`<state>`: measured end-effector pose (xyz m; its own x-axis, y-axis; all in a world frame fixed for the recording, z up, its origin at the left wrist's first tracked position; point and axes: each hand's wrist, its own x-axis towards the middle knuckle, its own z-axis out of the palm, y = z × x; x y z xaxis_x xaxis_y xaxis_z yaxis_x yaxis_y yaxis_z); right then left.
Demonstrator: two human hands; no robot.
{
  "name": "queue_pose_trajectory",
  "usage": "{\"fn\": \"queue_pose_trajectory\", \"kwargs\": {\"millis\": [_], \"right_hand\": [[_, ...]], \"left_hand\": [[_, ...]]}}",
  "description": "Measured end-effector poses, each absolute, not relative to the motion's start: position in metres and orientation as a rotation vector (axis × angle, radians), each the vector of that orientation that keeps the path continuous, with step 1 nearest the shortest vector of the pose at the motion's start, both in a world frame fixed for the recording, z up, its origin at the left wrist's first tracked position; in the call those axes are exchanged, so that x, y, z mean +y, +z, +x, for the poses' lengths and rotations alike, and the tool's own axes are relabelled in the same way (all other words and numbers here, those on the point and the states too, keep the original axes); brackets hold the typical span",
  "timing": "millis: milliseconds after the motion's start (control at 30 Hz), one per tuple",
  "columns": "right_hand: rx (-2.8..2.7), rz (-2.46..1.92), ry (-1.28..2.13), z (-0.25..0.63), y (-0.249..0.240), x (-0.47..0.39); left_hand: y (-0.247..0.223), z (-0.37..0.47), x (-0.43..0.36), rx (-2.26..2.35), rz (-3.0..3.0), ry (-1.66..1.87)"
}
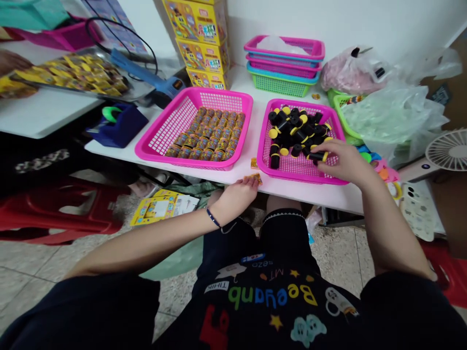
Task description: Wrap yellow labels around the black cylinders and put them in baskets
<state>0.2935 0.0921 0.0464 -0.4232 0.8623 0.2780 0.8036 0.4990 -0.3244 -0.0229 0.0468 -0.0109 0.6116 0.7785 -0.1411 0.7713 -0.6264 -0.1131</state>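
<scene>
At the table's front edge, my left hand (pixel 237 198) has its fingers closed on a small yellow printed label (pixel 258 178). A second such label (pixel 254 163) lies on the tabletop just beyond. My right hand (pixel 343 163) reaches into the right pink basket (pixel 302 176), its thumb and fingers pinching a small black cylinder with yellow ends (pixel 316 156). Many loose black-and-yellow cylinders (pixel 292 127) are heaped in that basket. Left of it, another pink basket (pixel 153 141) contains rows of cylinders wrapped in printed labels (pixel 206 141).
Yellow printed boxes (pixel 204 58) and stacked colored baskets (pixel 284 73) stand at the back. A blue tape dispenser (pixel 118 129) sits at the left. Plastic bags (pixel 394 114) and a white handheld fan (pixel 447 150) are on the right. Another person's hand (pixel 12 62) shows far left.
</scene>
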Motion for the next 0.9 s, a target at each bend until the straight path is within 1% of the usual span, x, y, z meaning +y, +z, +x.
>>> {"fn": "queue_pose_trajectory", "kwargs": {"millis": [133,233,400,467,533,633,733,800,867,900], "right_hand": [[-2.040,-1.266,0.100,0.288,0.045,0.048],[-1.944,-1.186,0.134,0.274,0.036,0.022],[-1.806,-0.997,0.597,0.255,0.011,-0.003],[-1.772,-0.979,0.711,0.249,0.002,-0.010],[-1.743,-1.002,0.757,0.244,-0.005,-0.018],[-1.668,-1.039,0.772,0.236,-0.009,-0.025],[-1.545,-1.075,0.864,0.227,-0.006,-0.027],[-1.459,-1.077,0.949,0.219,-0.001,-0.026],[-1.415,-1.058,0.976,0.212,0.004,-0.025],[-1.413,-1.047,0.969,0.209,0.007,-0.024]], "left_hand": [[-0.009,-0.035,0.051,-1.337,-2.916,0.114],[-0.004,-0.040,0.061,-1.419,-3.014,0.016],[-0.007,-0.042,0.083,-1.673,-3.094,-0.286],[-0.008,-0.044,0.086,-1.813,-3.068,-0.383],[-0.008,-0.047,0.081,-1.897,-3.038,-0.508],[-0.003,-0.050,0.062,-1.875,-2.978,-0.976],[0.000,-0.047,0.036,-1.677,-2.881,-1.530],[-0.001,-0.042,0.021,-1.560,-2.824,-1.834],[-0.004,-0.037,0.011,-1.594,-2.789,-2.028],[-0.006,-0.035,0.007,-1.668,-2.778,-2.046]]}}
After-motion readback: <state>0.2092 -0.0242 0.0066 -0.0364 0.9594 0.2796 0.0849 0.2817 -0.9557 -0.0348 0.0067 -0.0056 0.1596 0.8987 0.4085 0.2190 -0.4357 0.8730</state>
